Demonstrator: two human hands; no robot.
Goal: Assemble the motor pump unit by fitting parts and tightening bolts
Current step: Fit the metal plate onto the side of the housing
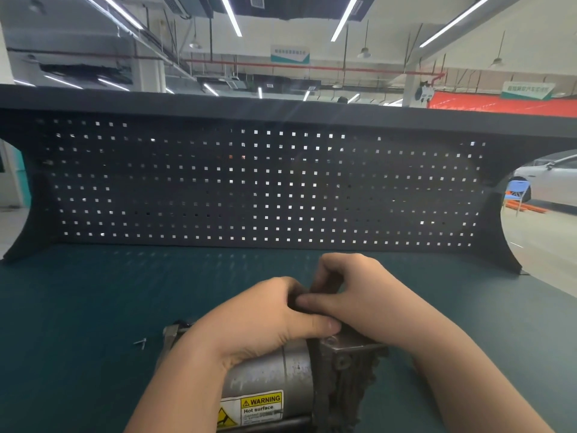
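The motor pump unit (274, 376) lies on the green bench mat (78, 307), a grey metal cylinder with a yellow "WARNING Hot surface" label and a dark ribbed housing (346, 379) on its right end. My left hand (262, 320) lies over the top of the cylinder with its fingers curled round a small dark part (324, 289) at the far side. My right hand (359, 295) meets it from the right and pinches the same dark part. Most of that part is hidden by my fingers.
A small bent metal piece (141, 342) lies on the mat left of the unit. A black perforated back panel (265, 182) closes off the far edge of the bench. A white car (549, 179) and a blue chair (516, 190) stand beyond at right.
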